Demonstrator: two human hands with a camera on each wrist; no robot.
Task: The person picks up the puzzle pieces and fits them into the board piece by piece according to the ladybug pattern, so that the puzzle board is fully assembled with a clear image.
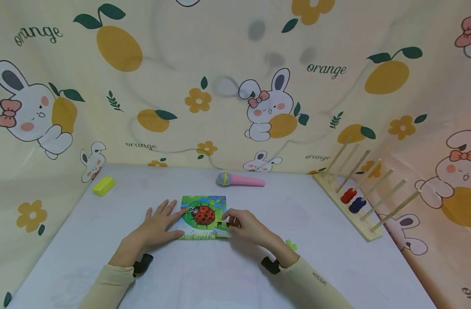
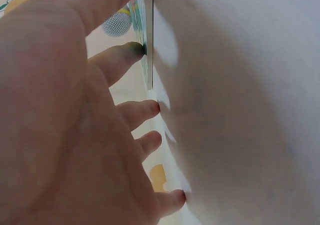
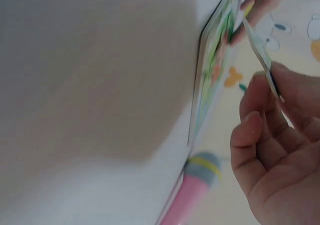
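Note:
A square ladybug puzzle board (image 1: 203,214) lies flat on the white table. At its left edge my left hand (image 1: 156,227) rests with fingers spread, the thumb and index finger on the board and the others touching the table. In the left wrist view the board's edge (image 2: 149,35) meets two fingertips. Over the board's right side my right hand (image 1: 249,227) pinches a thin puzzle piece (image 3: 262,55) between thumb and index finger. In the right wrist view the piece is tilted, seen nearly edge-on and raised off the board. Its printed face is mostly hidden there.
Behind the board lies a pink toy microphone (image 1: 245,180). A yellow block (image 1: 104,186) sits at the back left. On the right stands a wooden peg rack (image 1: 351,208) with red and blue beads. A small green piece (image 1: 291,245) lies beside my right wrist.

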